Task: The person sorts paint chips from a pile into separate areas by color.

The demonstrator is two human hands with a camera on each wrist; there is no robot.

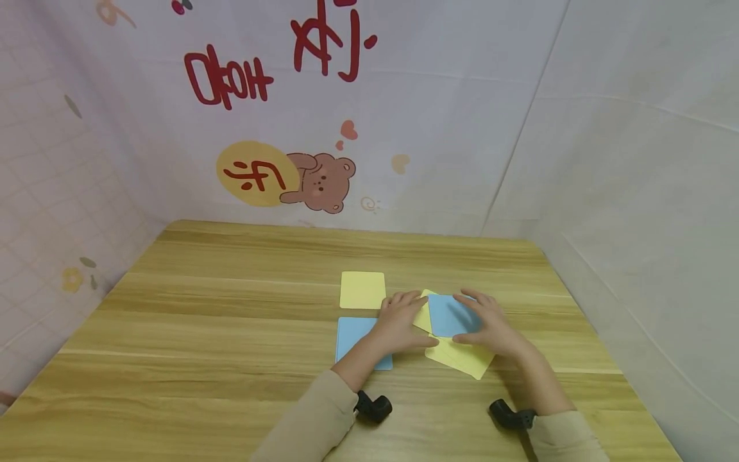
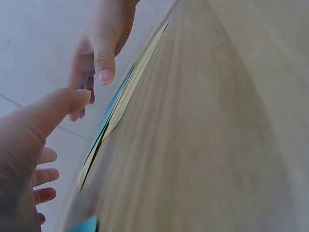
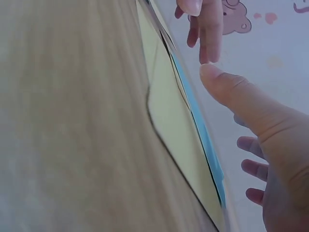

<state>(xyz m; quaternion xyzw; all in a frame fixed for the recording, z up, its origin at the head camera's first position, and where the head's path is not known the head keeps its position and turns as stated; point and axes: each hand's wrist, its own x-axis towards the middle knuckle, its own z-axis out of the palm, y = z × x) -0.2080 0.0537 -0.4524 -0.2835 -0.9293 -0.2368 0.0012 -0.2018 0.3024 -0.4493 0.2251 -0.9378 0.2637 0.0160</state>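
Observation:
A blue paper square lies on top of two yellow sheets, one showing as a yellow corner at its left and the other as a tilted yellow sheet on its near side. My left hand is at the left edge of the blue square, thumb and fingers spread apart. Opposite it, my right hand overlaps the square's right edge in the head view. Both wrist views show the left hand and right hand with relaxed fingers above the sheets, nothing held between them.
To the left, a yellow square lies behind another blue square, which my left forearm partly covers. All rest on a wood-grain table. A printed white curtain hangs along the back, with white side panels.

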